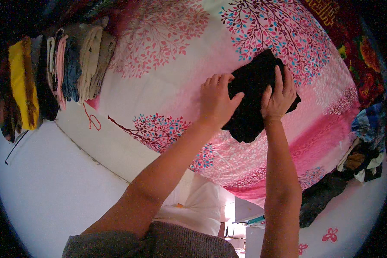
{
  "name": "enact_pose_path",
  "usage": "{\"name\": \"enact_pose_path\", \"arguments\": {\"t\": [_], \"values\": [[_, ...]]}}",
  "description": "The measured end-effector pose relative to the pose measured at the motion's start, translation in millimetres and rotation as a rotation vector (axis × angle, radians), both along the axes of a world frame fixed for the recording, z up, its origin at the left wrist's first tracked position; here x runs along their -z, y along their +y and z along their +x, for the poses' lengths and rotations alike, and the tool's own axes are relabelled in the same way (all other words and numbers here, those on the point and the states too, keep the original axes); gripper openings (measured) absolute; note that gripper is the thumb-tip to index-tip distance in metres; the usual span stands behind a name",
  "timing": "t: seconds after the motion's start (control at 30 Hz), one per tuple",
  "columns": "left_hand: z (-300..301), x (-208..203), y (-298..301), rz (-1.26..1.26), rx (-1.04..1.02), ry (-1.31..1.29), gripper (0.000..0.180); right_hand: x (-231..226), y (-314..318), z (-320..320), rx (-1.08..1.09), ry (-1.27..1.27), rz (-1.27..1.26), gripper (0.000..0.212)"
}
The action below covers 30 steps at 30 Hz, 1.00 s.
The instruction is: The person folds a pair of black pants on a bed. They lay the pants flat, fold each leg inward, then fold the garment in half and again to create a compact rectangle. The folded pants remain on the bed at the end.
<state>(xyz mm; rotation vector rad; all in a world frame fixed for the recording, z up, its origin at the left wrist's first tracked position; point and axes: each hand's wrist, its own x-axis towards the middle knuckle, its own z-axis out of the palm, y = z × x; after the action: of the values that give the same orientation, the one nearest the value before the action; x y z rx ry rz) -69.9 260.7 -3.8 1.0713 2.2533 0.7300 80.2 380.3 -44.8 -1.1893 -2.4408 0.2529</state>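
A folded black cloth garment (248,92) lies on a pink and white bedspread (159,94) printed with leafy trees. What kind of garment it is I cannot tell. My left hand (216,99) rests at its left edge, fingers slightly bent and thumb spread away over the black fabric. Flat on the right part of the garment lies my right hand (280,96), its fingers stretched out and the thumb apart. Both palms face down and are hidden.
Folded clothes (69,64) stand in a row at the far left, a yellow piece (23,84) among them. A red cord (91,118) lies beside them. Crumpled clothes (365,146) sit at the right edge, with a dark garment (324,198) nearer. A red floral fabric (365,64) borders the far right.
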Motion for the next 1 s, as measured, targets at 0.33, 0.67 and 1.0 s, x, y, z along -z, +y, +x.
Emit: {"name": "enact_pose_path", "arguments": {"t": [0.33, 0.67, 1.0], "values": [[-60, 19, 4, -0.055, 0.058, -0.616, 0.019, -1, 1, 5, 0.028, -0.003, 0.006, 0.056], [-40, 8, 17, -0.148, 0.056, -0.284, 0.019, -4, -2, 6, 0.044, 0.016, -0.045, 0.059], [-14, -6, 38, -0.165, 0.197, -0.241, 0.057, -3, -2, 7, 0.046, 0.017, -0.029, 0.057]]}}
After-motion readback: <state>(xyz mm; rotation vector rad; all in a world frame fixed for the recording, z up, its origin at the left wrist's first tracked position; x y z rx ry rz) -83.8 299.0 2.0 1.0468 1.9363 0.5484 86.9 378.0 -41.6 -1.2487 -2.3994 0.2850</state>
